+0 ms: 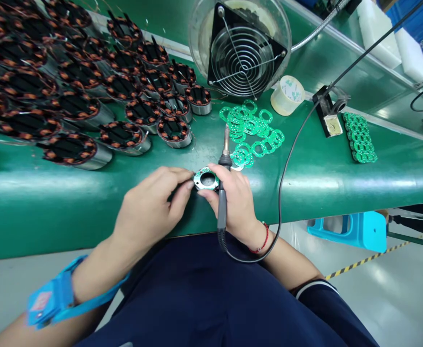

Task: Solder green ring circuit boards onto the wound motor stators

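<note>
My right hand [237,197] holds a soldering iron [222,207] across its fingers, tip pointing away from me. The thumb and fingers of that hand also grip the right side of a ring-shaped circuit board [197,181] with a round dark opening. At the ring's left edge, my left hand [149,205] is closed, thumb and fingertips pinched together there. Whatever lies under the ring is mostly hidden. Just beyond my right hand, loose green ring boards [249,126] lie in a heap on the green bench [153,188].
Copper-wound motor stators [174,130] stand in rows at the left. A fan with a wire guard [244,67] sits at the back, near a tape roll [287,95]. Rightward are a soldering-iron stand [329,113] and a green board panel [359,137]. The iron's cable [287,166] loops over the bench.
</note>
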Tool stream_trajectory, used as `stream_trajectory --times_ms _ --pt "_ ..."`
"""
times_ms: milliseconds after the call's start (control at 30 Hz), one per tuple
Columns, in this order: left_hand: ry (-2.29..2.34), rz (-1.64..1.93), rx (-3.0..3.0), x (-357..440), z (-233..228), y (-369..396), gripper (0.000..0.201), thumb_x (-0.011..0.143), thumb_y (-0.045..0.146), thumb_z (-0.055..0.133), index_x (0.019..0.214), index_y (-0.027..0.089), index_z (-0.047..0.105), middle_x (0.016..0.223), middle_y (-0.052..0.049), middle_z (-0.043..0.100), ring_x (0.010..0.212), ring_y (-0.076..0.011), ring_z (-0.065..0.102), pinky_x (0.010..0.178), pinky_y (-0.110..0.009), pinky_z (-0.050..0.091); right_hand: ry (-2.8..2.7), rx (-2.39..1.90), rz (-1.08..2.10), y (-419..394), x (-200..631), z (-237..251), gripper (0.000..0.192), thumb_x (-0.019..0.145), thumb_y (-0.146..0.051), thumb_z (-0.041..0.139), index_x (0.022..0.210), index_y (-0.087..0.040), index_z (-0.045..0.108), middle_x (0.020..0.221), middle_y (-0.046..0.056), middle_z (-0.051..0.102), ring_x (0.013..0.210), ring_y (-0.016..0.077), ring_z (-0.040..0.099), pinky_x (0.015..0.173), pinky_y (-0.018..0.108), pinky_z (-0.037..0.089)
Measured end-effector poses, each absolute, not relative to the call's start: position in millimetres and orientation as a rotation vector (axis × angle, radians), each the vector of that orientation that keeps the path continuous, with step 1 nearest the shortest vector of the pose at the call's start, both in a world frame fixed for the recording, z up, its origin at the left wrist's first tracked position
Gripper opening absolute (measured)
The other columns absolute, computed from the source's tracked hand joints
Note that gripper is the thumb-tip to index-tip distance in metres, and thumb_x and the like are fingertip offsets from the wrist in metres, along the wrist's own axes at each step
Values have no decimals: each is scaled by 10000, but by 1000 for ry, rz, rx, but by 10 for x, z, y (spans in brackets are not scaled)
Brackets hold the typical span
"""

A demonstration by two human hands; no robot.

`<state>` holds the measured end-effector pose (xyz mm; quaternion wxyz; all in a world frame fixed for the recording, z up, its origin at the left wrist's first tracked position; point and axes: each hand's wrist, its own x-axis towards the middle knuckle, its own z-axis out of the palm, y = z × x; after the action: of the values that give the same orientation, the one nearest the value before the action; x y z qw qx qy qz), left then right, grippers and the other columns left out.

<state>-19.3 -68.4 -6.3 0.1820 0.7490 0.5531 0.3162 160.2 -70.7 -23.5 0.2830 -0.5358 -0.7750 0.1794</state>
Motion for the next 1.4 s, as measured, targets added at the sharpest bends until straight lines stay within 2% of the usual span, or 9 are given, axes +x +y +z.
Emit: stream_trajectory --times_ms 67,167,333,467,600,700,833,1133,1400 --pt "1611 951 1999 -137 -103 -772 207 1047 305 521 1073 211 704 1098 -66 798 1032 -222 758 948 -388 606 -2071 -1454 491 -712 1595 -241 386 1073 -391 556 1424 -234 593 1304 86 749 1158 236 681 1005 367 526" --pt "1600 1049 1791 -62 -176 -906 229 1035 303 565 1205 220 696 1333 -79 751 1261 -245 707 1115 -466 568 -2056 -1458 483 -721 1579 -250 377 1083 -394 524 1418 -238 596 1300 85 749 1165 240 679 1028 382 532" --pt "1517 984 1776 1 -253 -1057 460 1020 311 560 1477 257 548 1571 -105 585 1483 -281 539 1231 -536 479 -2037 -1423 440 -713 1563 -270 362 1082 -390 509 1393 -229 602 1280 87 752 1114 228 695 1027 378 562" --pt "1411 886 1786 -65 -293 -964 677 982 375 580 1599 203 362 1606 -180 503 1492 -330 513 1202 -558 494 -1969 -1324 441 -702 1624 -293 388 1069 -377 535 1409 -191 562 1236 113 762 1104 241 723 992 397 600" --pt "1357 840 1885 -152 -285 -695 806 953 424 614 1638 195 257 1635 -198 447 1465 -345 518 1199 -569 472 -1866 -1270 560 -731 1759 -290 504 1027 -376 628 1483 -232 467 1368 121 718 1246 241 718 1082 417 591" --pt "1262 680 2010 -144 -254 -535 705 956 432 589 1579 178 378 1559 -182 537 1442 -374 514 1188 -607 448 -1810 -1299 514 -770 1823 -259 466 1032 -331 610 1470 -254 471 1304 106 746 1188 233 746 1056 425 603" --pt "1237 621 2063 -79 -237 -481 511 991 392 514 1448 163 513 1393 -160 649 1300 -350 590 1109 -560 486 -1817 -1303 470 -828 1778 -233 390 1044 -273 565 1429 -256 502 1199 75 783 1112 210 768 1017 400 610" --pt "1197 760 2254 -37 -272 -567 302 970 329 620 1221 160 611 1176 -136 667 1063 -305 583 892 -450 501 -1621 -1352 687 -831 1708 -177 404 987 -257 631 1381 -258 543 1063 40 778 1022 184 768 997 386 611" --pt "1298 808 2530 -14 -295 -756 347 946 139 547 1267 197 665 1227 -166 683 1122 -325 572 870 -466 503 -1623 -1362 835 -859 1771 -67 417 961 -180 630 1359 -272 548 955 -11 735 867 135 747 851 301 638"
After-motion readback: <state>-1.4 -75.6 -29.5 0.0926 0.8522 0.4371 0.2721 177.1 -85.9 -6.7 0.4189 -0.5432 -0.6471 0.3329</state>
